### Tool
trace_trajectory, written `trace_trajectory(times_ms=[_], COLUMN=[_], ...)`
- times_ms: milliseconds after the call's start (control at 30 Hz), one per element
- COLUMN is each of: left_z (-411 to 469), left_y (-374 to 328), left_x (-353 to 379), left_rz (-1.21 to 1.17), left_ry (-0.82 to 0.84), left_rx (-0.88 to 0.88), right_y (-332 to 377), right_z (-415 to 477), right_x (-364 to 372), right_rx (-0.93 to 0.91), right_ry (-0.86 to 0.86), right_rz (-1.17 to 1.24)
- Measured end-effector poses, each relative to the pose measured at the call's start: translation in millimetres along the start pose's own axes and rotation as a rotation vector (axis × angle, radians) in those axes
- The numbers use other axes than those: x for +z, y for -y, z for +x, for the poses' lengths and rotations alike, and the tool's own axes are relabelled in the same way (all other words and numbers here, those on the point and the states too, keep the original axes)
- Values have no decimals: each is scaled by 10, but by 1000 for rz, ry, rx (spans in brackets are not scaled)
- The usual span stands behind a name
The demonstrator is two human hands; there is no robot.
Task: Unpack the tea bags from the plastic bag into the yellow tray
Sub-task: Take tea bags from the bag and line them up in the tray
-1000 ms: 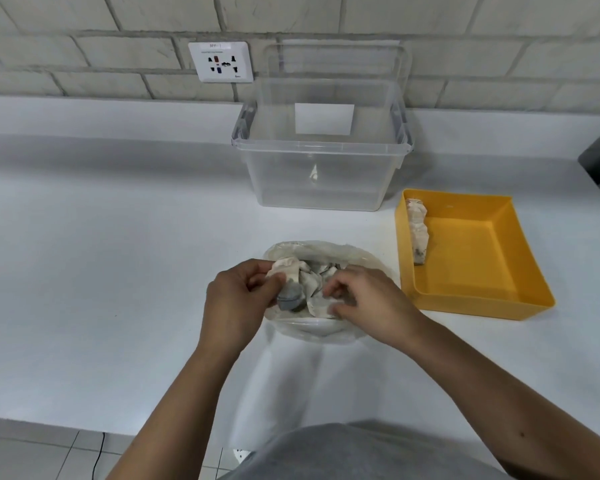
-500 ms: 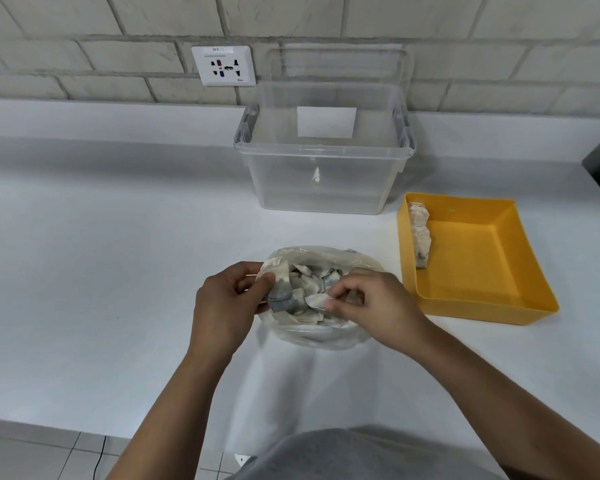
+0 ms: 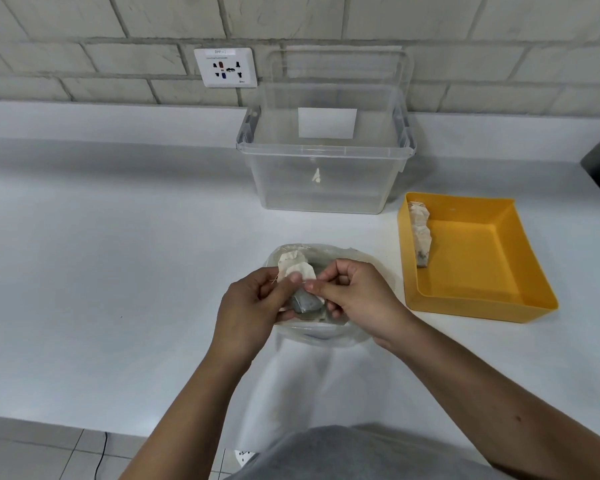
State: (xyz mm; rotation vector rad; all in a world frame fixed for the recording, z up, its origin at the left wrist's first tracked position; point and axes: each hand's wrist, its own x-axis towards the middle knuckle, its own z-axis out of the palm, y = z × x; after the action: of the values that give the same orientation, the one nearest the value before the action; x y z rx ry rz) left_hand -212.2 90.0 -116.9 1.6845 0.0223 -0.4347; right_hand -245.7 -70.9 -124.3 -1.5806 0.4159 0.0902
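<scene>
1. Head view: the plastic bag (image 3: 340,252) is thin, crinkled and translucent. It sits mouth-up on the smooth white countertop (image 3: 118,271), near the middle of the front edge and just left of the yellow tray (image 3: 471,258).
2. The left hand (image 3: 253,306) has its fingers curled and its thumb clamped on a clump of tea bags (image 3: 297,271) held over the bag's mouth. These are soft, pale paper pouches, with a darker grey one beneath. The top pouch's long axis points toward the countertop's back edge, tilted slightly left.
3. The right hand (image 3: 357,299) pinches the clump's right side between thumb and forefinger, with its other fingers curled. The two hands are touching.
4. The tray is rigid, glossy plastic, rectangular with sloped walls, and stands toward the countertop's right edge. A row of tea bags (image 3: 420,233) lies along its left wall, running lengthwise front to back.
5. A clear bin (image 3: 354,188) stands at the back edge against the brick wall (image 3: 84,46), beside a wall socket (image 3: 226,67).
</scene>
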Motion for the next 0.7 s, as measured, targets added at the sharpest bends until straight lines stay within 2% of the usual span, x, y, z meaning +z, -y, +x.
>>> trace_trajectory(times_ms=[133, 233, 333, 433, 600, 700], left_z=[77, 148, 165, 161, 158, 159], left_y=[-8, -52, -77, -75, -86, -115], left_x=[-136, -259, -296, -270, -264, -273], left_rz=[119, 158, 139, 110, 101, 109], left_ry=[-162, -238, -252, -242, -230, -235], left_rx=[120, 164, 166, 150, 141, 142], right_y=[-32, -168, -265, -327, -229, -45], right_z=[63, 158, 212, 241, 145, -10], right_x=[29, 36, 85, 153, 54, -179], right_rx=[-36, -132, -261, -288, -311, -204], right_ry=[-21, -71, -41, -19, -97, -140], right_rz=[-40, -283, -587, -715, -707, -490])
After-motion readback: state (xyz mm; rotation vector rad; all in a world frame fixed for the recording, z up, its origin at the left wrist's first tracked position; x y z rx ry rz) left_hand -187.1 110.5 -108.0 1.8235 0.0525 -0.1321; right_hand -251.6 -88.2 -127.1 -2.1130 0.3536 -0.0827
